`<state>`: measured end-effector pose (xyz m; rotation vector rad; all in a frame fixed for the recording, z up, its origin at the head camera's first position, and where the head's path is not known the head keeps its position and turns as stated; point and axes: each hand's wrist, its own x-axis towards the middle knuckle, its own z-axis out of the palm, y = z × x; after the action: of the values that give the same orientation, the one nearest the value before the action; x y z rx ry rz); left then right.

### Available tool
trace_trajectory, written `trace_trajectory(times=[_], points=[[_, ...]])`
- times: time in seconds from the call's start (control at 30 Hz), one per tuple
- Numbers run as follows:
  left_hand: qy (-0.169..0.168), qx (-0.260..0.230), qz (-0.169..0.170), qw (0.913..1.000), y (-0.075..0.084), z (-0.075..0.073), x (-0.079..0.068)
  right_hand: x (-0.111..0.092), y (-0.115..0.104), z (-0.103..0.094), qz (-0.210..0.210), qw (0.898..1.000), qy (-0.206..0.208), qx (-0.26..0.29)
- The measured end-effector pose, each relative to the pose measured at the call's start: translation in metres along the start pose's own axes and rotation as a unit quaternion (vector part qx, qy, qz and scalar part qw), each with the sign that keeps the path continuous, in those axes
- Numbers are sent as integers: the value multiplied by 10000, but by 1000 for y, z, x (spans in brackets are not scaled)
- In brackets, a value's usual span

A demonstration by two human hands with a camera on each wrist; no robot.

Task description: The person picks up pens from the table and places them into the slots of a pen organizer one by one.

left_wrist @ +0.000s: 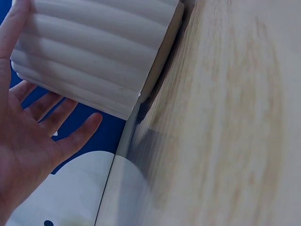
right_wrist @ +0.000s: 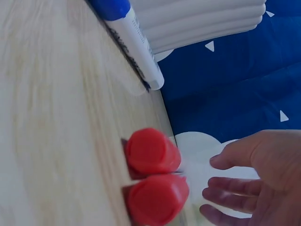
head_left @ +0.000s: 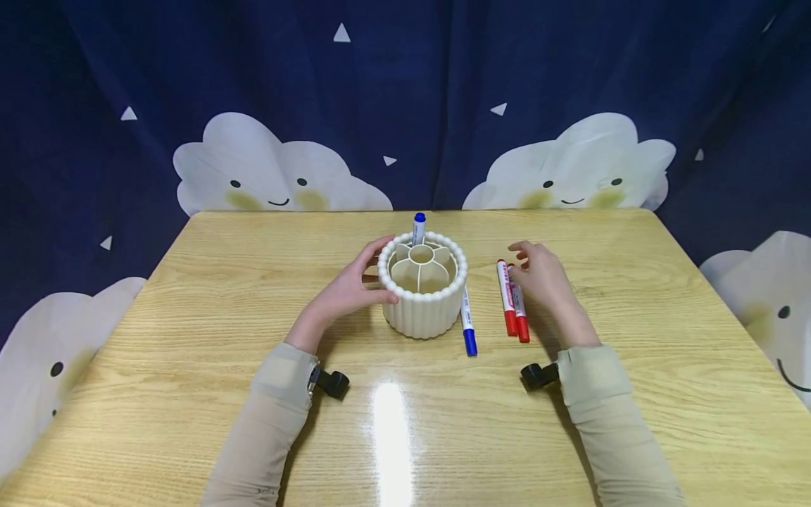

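A cream fluted pen holder [head_left: 422, 310] with a beaded rim and petal-shaped dividers stands on the table. My left hand [head_left: 348, 285] grips its left side, thumb at the front of the rim and fingers toward the back. In the left wrist view, the lower fingers of that hand [left_wrist: 42, 127] spread beside the fluted wall. One blue-capped marker [head_left: 419, 227] stands upright in a rear compartment. My right hand [head_left: 541, 278] hovers with loosely bent fingers over the right side of two red markers [head_left: 507, 299], which lie side by side, red caps toward me.
Another blue-capped marker [head_left: 468, 327] lies on the table just right of the pen holder, its cap toward me. The wooden table [head_left: 222, 394] ends at the back against a dark blue curtain [head_left: 405, 91] with white clouds.
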<state>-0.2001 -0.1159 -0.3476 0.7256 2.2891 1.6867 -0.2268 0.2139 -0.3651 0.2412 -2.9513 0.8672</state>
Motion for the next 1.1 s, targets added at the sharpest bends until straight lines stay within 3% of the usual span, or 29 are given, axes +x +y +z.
trace_trajectory(times=[0.27, 0.53, 0.77, 1.1], points=[[-25, -45, -14, 10000, -1, 0, 0, -1, 6, 3, 124, 9986, -428, -284], [12, 93, 54, 9999, -26, -3, 9, 1, 10, 8, 150, 9978, -474, -428], [57, 87, 192, 9998, -26, -2, 8, 2, 9, 9, 191, 9974, -417, -565], [20, 47, 143, 9999, -25, -2, 7, 0, 7, 8, 289, 9974, -350, -568]])
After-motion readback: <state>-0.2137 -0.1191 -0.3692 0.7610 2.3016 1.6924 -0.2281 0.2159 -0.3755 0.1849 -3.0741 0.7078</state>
